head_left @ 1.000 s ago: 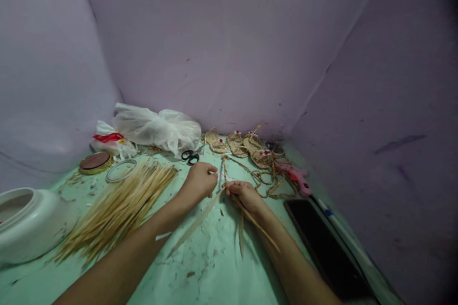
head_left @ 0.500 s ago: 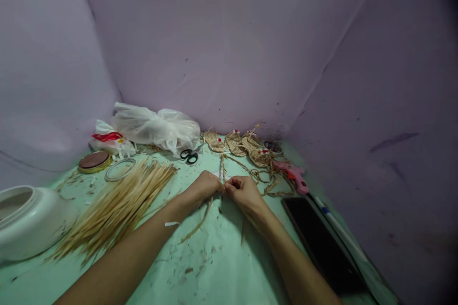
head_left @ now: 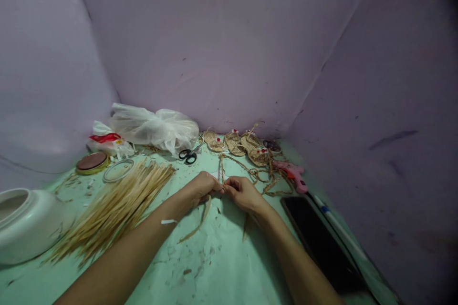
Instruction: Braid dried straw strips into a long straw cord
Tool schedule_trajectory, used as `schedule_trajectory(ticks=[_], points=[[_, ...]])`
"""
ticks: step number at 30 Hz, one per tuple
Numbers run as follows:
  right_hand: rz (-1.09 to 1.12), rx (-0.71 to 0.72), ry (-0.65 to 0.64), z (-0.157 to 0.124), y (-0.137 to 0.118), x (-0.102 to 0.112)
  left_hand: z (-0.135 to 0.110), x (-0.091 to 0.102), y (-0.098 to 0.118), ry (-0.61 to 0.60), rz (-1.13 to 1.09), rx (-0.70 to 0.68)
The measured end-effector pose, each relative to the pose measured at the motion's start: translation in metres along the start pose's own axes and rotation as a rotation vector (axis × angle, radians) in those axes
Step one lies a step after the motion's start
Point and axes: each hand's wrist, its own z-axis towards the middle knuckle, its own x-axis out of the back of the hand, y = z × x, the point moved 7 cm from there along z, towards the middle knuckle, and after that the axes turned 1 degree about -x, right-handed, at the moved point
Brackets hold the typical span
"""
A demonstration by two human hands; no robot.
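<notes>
My left hand (head_left: 203, 187) and my right hand (head_left: 244, 193) meet fingertip to fingertip over the green tabletop, both closed. Between them they pinch the near end of a braided straw cord (head_left: 222, 167). From there the cord runs away from me, bends, and trails right into a loose tangle. Loose fibre strips hang below: one strip (head_left: 198, 226) under my left hand, another under my right wrist. The exact hold of the fingertips is too small to make out. A bundle of dry straw strips (head_left: 118, 212) lies left of my left forearm.
Black-handled scissors (head_left: 189, 155), a clear plastic bag (head_left: 157, 128) and several woven straw pieces with red beads (head_left: 234, 144) lie along the back wall. At right are a pink glue gun (head_left: 293, 171) and a dark phone (head_left: 318, 243). A white jar (head_left: 39, 228) stands at left.
Both hands keep their pinch on the cord, with only slight finger movement. The strip under my right wrist has shifted a little. The whole view has moved slightly.
</notes>
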Motion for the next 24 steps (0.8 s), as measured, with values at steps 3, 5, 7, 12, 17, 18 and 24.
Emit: schedule_trajectory(ticks=[3, 5, 7, 12, 17, 18, 24], points=[[-0.053, -0.006, -0.007, -0.002, -0.004, 0.003, 0.001, 0.002, 0.002, 0.100, 0.043, -0.024], [-0.145, -0.056, 0.011, -0.005, -0.007, 0.008, 0.003, 0.000, 0.003, 0.130, 0.090, -0.066], [-0.246, -0.148, 0.062, -0.008, -0.009, 0.017, 0.005, -0.002, 0.003, 0.146, 0.133, -0.093], [-0.372, -0.289, 0.103, -0.017, -0.025, 0.022, 0.003, -0.002, 0.002, 0.175, 0.089, -0.088], [-0.578, -0.242, 0.167, -0.025, -0.050, 0.005, -0.001, -0.002, -0.007, 0.110, -0.092, 0.031], [-0.604, -0.245, 0.161, -0.026, -0.053, 0.000, -0.001, -0.002, -0.008, 0.089, -0.101, 0.028], [-0.656, -0.233, 0.059, -0.034, -0.065, -0.015, 0.004, 0.001, -0.007, 0.017, -0.094, -0.065]])
